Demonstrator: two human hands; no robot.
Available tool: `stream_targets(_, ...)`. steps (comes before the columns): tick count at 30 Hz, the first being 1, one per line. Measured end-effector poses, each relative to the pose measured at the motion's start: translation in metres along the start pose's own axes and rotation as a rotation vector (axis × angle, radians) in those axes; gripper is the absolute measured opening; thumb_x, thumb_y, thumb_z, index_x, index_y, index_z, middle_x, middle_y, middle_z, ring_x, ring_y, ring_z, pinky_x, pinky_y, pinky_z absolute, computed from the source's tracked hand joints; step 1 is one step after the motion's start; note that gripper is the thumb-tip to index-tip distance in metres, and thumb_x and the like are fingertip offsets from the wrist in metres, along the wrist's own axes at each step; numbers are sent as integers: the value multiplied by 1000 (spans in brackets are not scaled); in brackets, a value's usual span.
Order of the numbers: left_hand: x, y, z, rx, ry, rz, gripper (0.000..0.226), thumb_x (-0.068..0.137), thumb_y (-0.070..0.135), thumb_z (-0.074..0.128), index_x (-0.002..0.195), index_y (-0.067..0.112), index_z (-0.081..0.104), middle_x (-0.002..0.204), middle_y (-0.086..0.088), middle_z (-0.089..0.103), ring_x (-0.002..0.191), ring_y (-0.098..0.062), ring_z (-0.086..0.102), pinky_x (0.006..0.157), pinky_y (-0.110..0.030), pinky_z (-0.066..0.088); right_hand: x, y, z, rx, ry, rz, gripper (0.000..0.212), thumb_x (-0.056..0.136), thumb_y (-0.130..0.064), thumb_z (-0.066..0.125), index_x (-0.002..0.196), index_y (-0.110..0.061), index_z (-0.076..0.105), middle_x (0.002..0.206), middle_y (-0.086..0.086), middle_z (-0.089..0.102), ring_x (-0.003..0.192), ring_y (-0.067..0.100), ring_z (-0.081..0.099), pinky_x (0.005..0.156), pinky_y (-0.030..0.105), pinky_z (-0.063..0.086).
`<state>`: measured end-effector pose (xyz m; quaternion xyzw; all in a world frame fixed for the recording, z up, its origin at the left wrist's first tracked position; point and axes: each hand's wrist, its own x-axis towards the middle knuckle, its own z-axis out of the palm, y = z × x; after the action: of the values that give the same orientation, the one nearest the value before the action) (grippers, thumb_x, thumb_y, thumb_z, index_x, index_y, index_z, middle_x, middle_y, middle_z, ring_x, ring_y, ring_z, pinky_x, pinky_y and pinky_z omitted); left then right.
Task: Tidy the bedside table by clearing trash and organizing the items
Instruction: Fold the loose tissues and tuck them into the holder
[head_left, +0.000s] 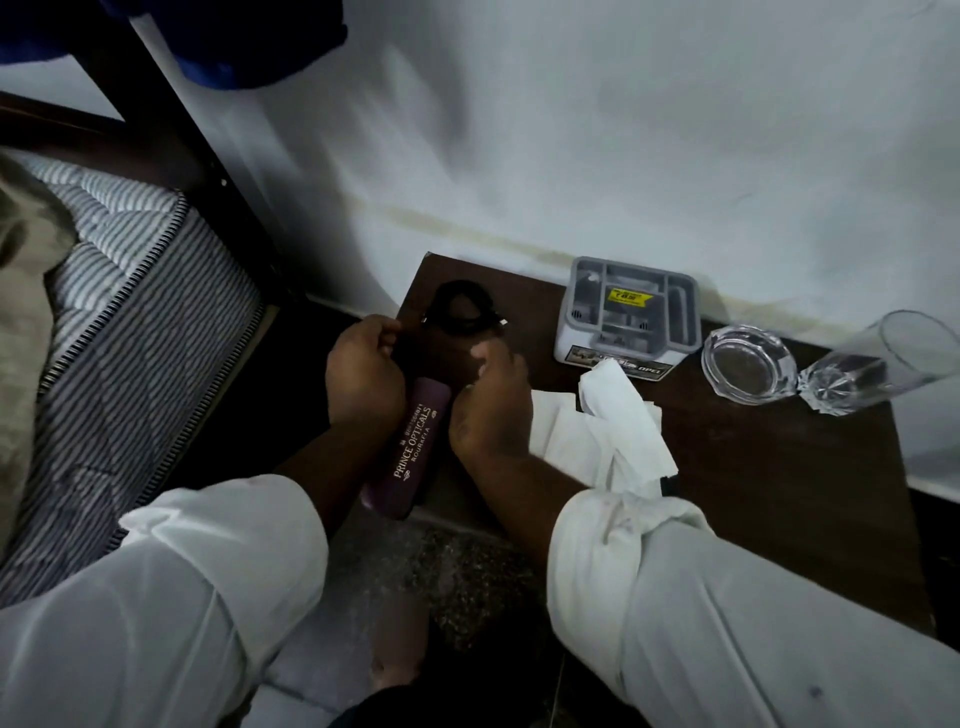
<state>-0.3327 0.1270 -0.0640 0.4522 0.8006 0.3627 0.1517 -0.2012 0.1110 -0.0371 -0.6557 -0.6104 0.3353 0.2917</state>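
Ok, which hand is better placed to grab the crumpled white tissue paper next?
Probably right. The right hand sits directly beside the crumpled white tissue paper; the left hand is beyond the maroon spectacle case.

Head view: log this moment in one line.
left hand: pinches black glasses | right hand: curled beside them, grip unclear | purple case: under hands, at table edge | tissues: on table

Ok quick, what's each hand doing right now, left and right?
Left hand: fingers curled, pinching the black looped item above the purple spectacle case.
Right hand: fingers curled beside that case; whether it holds anything cannot be told.
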Motion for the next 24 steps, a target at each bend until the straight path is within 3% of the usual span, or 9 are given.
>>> stream_targets(6,-16,3,-22,32,-44,6,24,92,9,54,107,17,71,104,-6,75,98,-27,68,83,-30,49,-14,-2,-11,33,-20,79,39,80,1,53,116,-12,60,110,10,62,100,26,61,79,24,40)
stream_targets(8,-30,3,-30,37,-77,40,19,93,21,59,109,17,69,103,-5,74,97,-27,69,83,-33,51,-25,0,-19,25,-34,76,36,81,-1,53,114,-14,61,108,8,64,99,23,61,79,24,41)
stream_targets(12,-68,5,-40,150,-236,127,51,81,53,73,121,22,63,111,-7,68,100,-26,66,86,-38,54,-48,12,-38,-11,-15,81,33,82,-2,54,110,-17,64,105,4,67,99,22,62,80,25,44)
stream_targets(14,-83,8,-40,206,-257,135,69,72,51,81,129,22,59,120,-13,63,108,-31,62,93,-41,53,-58,18,-50,-20,11,97,31,84,-2,55,110,-15,64,107,6,67,102,22,62,83,24,42)
stream_targets(17,-95,12,-40,221,-265,112,71,72,40,82,135,24,55,128,-14,59,116,-36,59,98,-46,51,-68,27,-67,-49,36,120,29,84,-2,57,110,-13,63,105,8,66,101,23,60,83,26,43)
stream_targets(21,-98,11,-39,268,-247,93,69,77,35,77,140,22,52,133,-16,58,119,-38,57,99,-48,50,-76,45,-96,-9,74,162,29,82,2,58,108,-10,63,102,9,64,98,22,60,70,12,36)
stream_targets(24,-99,12,-37,294,-251,109,68,78,34,77,139,20,52,132,-17,59,118,-39,57,99,-48,49,-79,63,-118,-49,94,142,26,84,-2,58,109,-9,63,104,9,65,99,23,61,83,24,42)
